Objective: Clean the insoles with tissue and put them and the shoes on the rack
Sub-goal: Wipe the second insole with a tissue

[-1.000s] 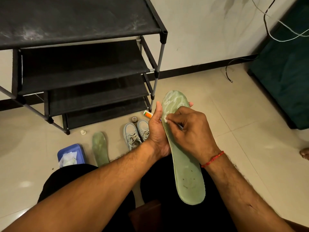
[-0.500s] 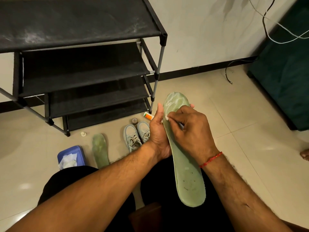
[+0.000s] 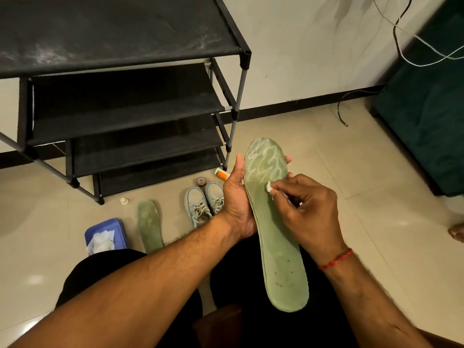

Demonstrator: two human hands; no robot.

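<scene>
A long green insole (image 3: 278, 237) is held over my lap, toe end pointing away. My left hand (image 3: 236, 199) grips its left edge near the toe, fingertips showing past the far side. My right hand (image 3: 306, 212) pinches a small white wad of tissue (image 3: 269, 187) against the insole's right side, just below the pale worn toe patch. A second green insole (image 3: 149, 226) lies flat on the floor. The pair of pale laced shoes (image 3: 204, 203) stands side by side beyond my left wrist. The black shoe rack (image 3: 120, 101) stands at the upper left, its shelves bare.
A blue tissue box (image 3: 105, 236) sits on the floor left of the floor insole. A small orange-and-white tube (image 3: 222, 175), a round cap (image 3: 201, 182) and a tiny white bottle (image 3: 124, 200) lie near the rack's foot. Dark green furniture (image 3: 431, 116) fills the right, with cables (image 3: 411, 51) along the wall.
My right hand with the tissue has slid from the insole's left edge across to its right side. The left hand keeps the same grip on the insole.
</scene>
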